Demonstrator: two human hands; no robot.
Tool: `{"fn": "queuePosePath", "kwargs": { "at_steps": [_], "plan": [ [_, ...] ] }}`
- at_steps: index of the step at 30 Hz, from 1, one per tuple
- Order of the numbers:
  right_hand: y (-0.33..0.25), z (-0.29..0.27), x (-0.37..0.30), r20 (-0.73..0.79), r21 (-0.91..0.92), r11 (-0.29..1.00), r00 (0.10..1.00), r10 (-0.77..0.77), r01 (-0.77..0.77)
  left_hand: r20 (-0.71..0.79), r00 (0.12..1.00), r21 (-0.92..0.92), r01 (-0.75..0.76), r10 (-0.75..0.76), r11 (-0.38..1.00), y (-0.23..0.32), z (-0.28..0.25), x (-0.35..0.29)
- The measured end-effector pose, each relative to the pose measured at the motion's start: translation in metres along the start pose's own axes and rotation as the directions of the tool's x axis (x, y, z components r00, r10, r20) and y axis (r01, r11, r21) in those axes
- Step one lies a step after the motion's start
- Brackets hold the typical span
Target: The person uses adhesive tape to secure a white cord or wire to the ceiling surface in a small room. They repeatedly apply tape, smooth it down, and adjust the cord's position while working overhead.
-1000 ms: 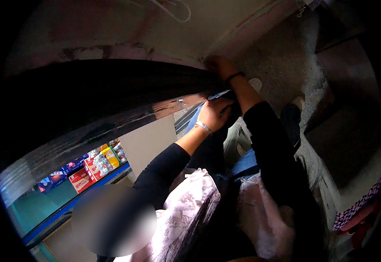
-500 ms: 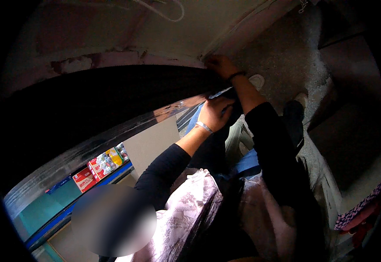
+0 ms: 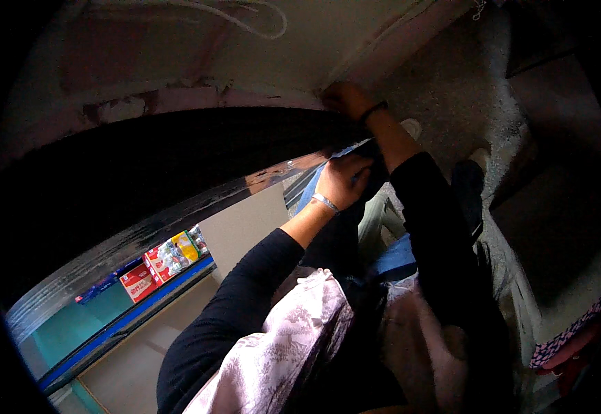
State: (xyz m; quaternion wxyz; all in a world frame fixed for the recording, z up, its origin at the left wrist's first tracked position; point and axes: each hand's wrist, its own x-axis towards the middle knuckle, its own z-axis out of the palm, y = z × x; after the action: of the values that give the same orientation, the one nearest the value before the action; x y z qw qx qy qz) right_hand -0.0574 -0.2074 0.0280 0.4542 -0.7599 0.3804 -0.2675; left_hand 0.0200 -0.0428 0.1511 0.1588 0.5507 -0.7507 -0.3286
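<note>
My right hand (image 3: 347, 101) is at the corner of a pale panel (image 3: 286, 62) with a worn pinkish edge, its fingers bent in against that corner. Deep shadow hides the fingertips and anything between them. A dark band is round that wrist. Closer to me, my left hand (image 3: 342, 181), with a silvery bracelet, is beside the long dark strip (image 3: 197, 152) below the panel edge. Its thumb shows, but its other fingers curl into shadow, so their grip cannot be made out. Below the hands lies a pale pink patterned cloth (image 3: 300, 317) over my front.
At the left, red cartons (image 3: 137, 283) and a yellow-and-white package (image 3: 184, 247) stand on a blue-edged shelf (image 3: 121, 324). A grey board (image 3: 242, 228) stands by them. A thin cord (image 3: 283, 24) loops over the panel. Shoes and patterned fabric (image 3: 562, 331) are at the right.
Both hands keep nearly the same places and poses. The right hand has edged slightly farther away, and the whole view has shifted a little.
</note>
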Motion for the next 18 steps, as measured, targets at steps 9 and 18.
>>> {"fn": "queuePosePath", "kwargs": {
  "at_steps": [9, 18],
  "plan": [
    [0.004, -0.003, -0.003, -0.022, -0.001, 1.000, 1.000, -0.005, 0.005, 0.005, 0.999, 0.021, -0.032, 0.032, 0.999, 0.002, 0.000, 0.004],
    [-0.005, -0.010, 0.000, 0.019, -0.006, 1.000, 1.000, 0.024, -0.023, 0.028, 0.999, 0.053, -0.040, 0.039, 0.998, 0.003, -0.001, 0.005]
  ]
}}
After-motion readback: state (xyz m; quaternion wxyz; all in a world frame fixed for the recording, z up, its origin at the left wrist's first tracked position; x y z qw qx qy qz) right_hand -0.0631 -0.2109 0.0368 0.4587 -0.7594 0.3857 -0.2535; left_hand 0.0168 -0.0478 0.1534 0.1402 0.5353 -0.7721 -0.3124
